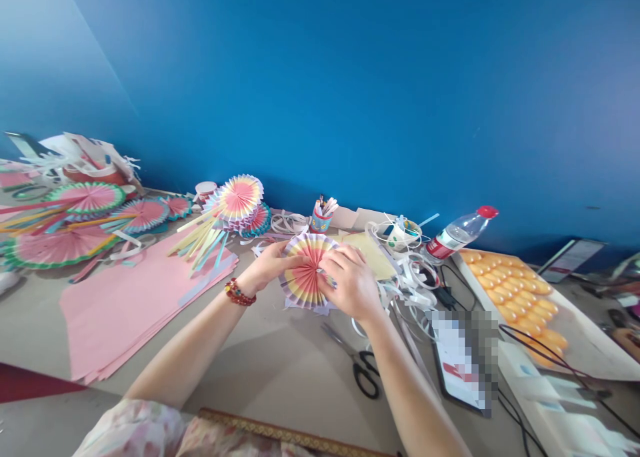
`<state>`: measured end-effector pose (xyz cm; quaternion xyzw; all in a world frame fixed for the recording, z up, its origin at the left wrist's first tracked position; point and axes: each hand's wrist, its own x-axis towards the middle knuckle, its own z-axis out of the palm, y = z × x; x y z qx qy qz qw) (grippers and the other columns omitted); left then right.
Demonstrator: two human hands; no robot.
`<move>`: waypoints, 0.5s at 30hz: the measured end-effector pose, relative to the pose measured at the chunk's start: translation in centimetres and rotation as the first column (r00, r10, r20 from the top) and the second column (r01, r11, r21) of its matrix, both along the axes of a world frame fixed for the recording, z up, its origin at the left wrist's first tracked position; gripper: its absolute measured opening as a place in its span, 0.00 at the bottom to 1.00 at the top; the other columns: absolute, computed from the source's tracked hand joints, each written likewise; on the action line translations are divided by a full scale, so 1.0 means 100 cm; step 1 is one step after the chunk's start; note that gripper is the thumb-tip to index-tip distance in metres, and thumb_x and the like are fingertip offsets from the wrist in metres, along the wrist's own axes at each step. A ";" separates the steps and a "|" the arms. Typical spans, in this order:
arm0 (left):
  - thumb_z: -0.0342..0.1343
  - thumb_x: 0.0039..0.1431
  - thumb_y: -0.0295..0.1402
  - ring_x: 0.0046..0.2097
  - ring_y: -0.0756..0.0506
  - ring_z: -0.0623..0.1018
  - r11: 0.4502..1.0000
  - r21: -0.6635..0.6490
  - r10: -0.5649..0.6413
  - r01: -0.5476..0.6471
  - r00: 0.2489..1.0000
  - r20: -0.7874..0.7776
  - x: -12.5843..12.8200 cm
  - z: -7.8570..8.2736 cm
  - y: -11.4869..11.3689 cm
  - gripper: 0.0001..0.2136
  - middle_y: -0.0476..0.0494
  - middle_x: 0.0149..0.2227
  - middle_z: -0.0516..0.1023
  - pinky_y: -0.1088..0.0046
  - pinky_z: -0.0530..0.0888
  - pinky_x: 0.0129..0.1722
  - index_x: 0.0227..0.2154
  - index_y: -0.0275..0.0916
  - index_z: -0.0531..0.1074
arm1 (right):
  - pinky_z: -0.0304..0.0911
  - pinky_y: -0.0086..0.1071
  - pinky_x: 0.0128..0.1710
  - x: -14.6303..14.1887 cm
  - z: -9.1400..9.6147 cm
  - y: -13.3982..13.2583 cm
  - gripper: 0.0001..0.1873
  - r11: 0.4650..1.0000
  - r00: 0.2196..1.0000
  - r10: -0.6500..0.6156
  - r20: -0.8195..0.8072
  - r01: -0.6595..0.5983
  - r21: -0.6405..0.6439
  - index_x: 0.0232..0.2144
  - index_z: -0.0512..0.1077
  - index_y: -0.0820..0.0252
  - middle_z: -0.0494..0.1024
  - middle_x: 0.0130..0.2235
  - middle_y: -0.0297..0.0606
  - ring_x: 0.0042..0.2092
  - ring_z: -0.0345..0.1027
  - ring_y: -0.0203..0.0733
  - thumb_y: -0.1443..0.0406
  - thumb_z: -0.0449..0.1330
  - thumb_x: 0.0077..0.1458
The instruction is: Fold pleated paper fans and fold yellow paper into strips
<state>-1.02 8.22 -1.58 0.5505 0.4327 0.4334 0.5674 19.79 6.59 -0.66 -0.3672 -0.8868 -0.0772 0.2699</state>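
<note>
A round pleated paper fan (306, 270), pink, yellow and lilac, lies on the grey table (270, 370) in front of me. My left hand (270, 265) grips its left edge with the fingers curled over the pleats; a red bead bracelet (239, 293) circles that wrist. My right hand (350, 282) is closed on the fan's right side near its centre, fingers pressed together on the paper.
Pink paper sheets (125, 310) lie at left, beyond them finished fans (90, 198) and a fan with long strips (239, 200). Black scissors (359, 362) lie near my right forearm. A pen cup (320, 218), paper scraps, a water bottle (457, 233), a phone and an orange tray (515, 295) crowd the right.
</note>
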 end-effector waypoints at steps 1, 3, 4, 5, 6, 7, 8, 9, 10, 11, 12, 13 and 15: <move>0.68 0.49 0.39 0.41 0.41 0.81 1.000 0.004 0.001 -0.001 1.000 -0.002 0.000 0.000 0.000 0.15 0.43 0.39 0.84 0.69 0.77 0.41 0.36 0.35 0.78 | 0.57 0.46 0.56 0.000 0.000 0.000 0.02 1.000 1.000 0.001 -0.011 -0.001 -0.004 0.33 0.71 0.56 0.77 0.39 0.39 0.45 0.65 0.49 0.68 0.58 0.57; 0.68 0.49 0.40 0.41 0.40 0.81 1.000 0.013 -0.008 0.008 1.000 -0.004 0.000 0.001 -0.001 0.15 0.42 0.39 0.84 0.68 0.77 0.41 0.37 0.35 0.78 | 0.56 0.46 0.58 0.000 0.000 0.000 0.02 1.000 0.999 0.000 -0.032 -0.001 -0.007 0.34 0.71 0.57 0.77 0.38 0.39 0.45 0.66 0.49 0.67 0.58 0.58; 0.67 0.50 0.40 0.41 0.40 0.81 1.000 0.019 -0.010 0.010 1.000 -0.005 0.000 0.002 -0.001 0.15 0.42 0.39 0.84 0.68 0.77 0.41 0.37 0.35 0.78 | 0.55 0.46 0.59 0.000 0.000 0.000 0.03 1.000 0.999 -0.001 -0.043 0.001 -0.006 0.35 0.71 0.57 0.77 0.38 0.38 0.45 0.66 0.48 0.67 0.58 0.58; 0.67 0.50 0.40 0.41 0.40 0.81 1.000 0.024 -0.007 0.007 1.000 -0.008 0.000 0.002 -0.001 0.15 0.42 0.39 0.84 0.68 0.77 0.41 0.37 0.35 0.78 | 0.55 0.46 0.59 0.000 0.000 0.001 0.03 1.000 0.999 -0.002 -0.053 0.002 -0.005 0.36 0.71 0.57 0.77 0.38 0.38 0.45 0.66 0.48 0.67 0.57 0.58; 0.67 0.50 0.40 0.41 0.40 0.81 1.000 0.030 0.000 0.000 1.000 -0.011 0.000 0.003 -0.002 0.15 0.42 0.39 0.84 0.68 0.77 0.41 0.37 0.35 0.78 | 0.54 0.46 0.60 0.000 -0.001 0.001 0.04 1.000 0.998 -0.002 -0.062 0.002 -0.003 0.36 0.71 0.57 0.77 0.38 0.38 0.45 0.66 0.48 0.67 0.57 0.58; 0.67 0.50 0.40 0.40 0.40 0.81 0.999 0.034 0.006 -0.006 1.000 -0.014 0.000 0.003 -0.002 0.15 0.42 0.39 0.84 0.68 0.77 0.41 0.37 0.35 0.77 | 0.54 0.47 0.60 0.000 -0.001 0.001 0.04 1.000 0.997 0.000 -0.071 0.000 -0.003 0.37 0.72 0.57 0.77 0.38 0.38 0.45 0.66 0.48 0.68 0.57 0.58; 0.67 0.50 0.40 0.40 0.41 0.81 0.999 0.039 0.010 -0.009 1.000 -0.016 0.000 0.004 -0.002 0.15 0.43 0.38 0.84 0.68 0.77 0.41 0.37 0.35 0.77 | 0.54 0.47 0.60 0.000 -0.001 0.001 0.04 1.000 0.997 0.002 -0.079 -0.002 -0.003 0.36 0.72 0.57 0.77 0.38 0.38 0.45 0.66 0.47 0.68 0.57 0.58; 0.67 0.50 0.40 0.39 0.41 0.81 0.999 0.045 0.009 -0.008 1.000 -0.017 0.000 0.004 -0.002 0.15 0.43 0.38 0.84 0.69 0.77 0.41 0.37 0.35 0.77 | 0.54 0.47 0.60 -0.001 -0.001 0.001 0.04 1.000 0.996 0.005 -0.086 -0.006 -0.003 0.36 0.72 0.56 0.77 0.38 0.38 0.45 0.66 0.47 0.68 0.57 0.58; 0.67 0.50 0.40 0.39 0.41 0.81 0.999 0.049 0.003 -0.002 1.000 -0.017 0.000 0.005 -0.003 0.14 0.43 0.38 0.84 0.69 0.77 0.41 0.36 0.36 0.77 | 0.54 0.47 0.60 -0.001 0.000 0.001 0.04 1.000 0.996 0.008 -0.091 -0.009 -0.004 0.35 0.71 0.56 0.77 0.37 0.38 0.45 0.66 0.47 0.69 0.57 0.58; 0.67 0.50 0.40 0.39 0.42 0.81 0.999 0.052 -0.004 0.005 1.000 -0.015 0.000 0.005 -0.003 0.14 0.43 0.38 0.84 0.69 0.77 0.41 0.36 0.36 0.77 | 0.54 0.47 0.60 -0.001 0.000 0.000 0.05 1.000 0.995 0.010 -0.096 -0.011 -0.004 0.34 0.71 0.56 0.77 0.37 0.38 0.44 0.66 0.47 0.69 0.57 0.57; 0.67 0.51 0.40 0.39 0.41 0.81 0.999 0.053 -0.008 0.009 1.000 -0.013 0.000 0.006 -0.003 0.14 0.43 0.38 0.84 0.68 0.77 0.41 0.36 0.36 0.77 | 0.54 0.47 0.60 -0.001 0.000 0.000 0.05 1.000 0.995 0.011 -0.101 -0.011 -0.002 0.34 0.71 0.56 0.77 0.37 0.38 0.44 0.66 0.47 0.70 0.57 0.57; 0.67 0.51 0.40 0.39 0.41 0.81 0.999 0.053 -0.008 0.009 1.000 -0.012 0.000 0.006 -0.003 0.15 0.43 0.38 0.83 0.68 0.77 0.41 0.36 0.36 0.77 | 0.55 0.47 0.60 -0.002 0.000 0.000 0.05 1.000 0.994 0.010 -0.106 -0.010 0.001 0.33 0.71 0.56 0.77 0.36 0.37 0.44 0.66 0.47 0.70 0.57 0.57; 0.66 0.51 0.41 0.40 0.41 0.81 0.999 0.049 -0.005 0.006 1.000 -0.011 0.001 0.006 -0.003 0.15 0.42 0.38 0.83 0.68 0.77 0.41 0.37 0.35 0.77 | 0.55 0.47 0.59 -0.002 0.000 0.000 0.06 1.000 0.993 0.008 -0.115 -0.007 0.009 0.32 0.71 0.56 0.77 0.36 0.37 0.43 0.65 0.47 0.71 0.57 0.57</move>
